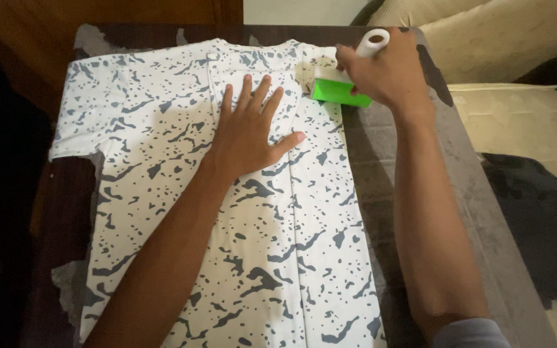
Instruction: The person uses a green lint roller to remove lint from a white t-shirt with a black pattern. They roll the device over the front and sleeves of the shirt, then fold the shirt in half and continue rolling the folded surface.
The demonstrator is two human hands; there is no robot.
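Note:
A white T-shirt (162, 129) with dark grey splotches lies flat on a worn table (388, 187), collar at the far end, one side folded in. My left hand (249, 132) presses flat on the shirt's chest, fingers spread. My right hand (385, 71) grips a lint roller by its white handle (373, 42); the roller's green head (336, 91) rests on the shirt near the far right shoulder.
The table's grey, peeling top shows to the right of the shirt. A cream cushion or mattress (517, 122) with a dark cloth (543, 212) lies beyond the right edge. Dark floor and a wooden panel (98, 13) are at left and far left.

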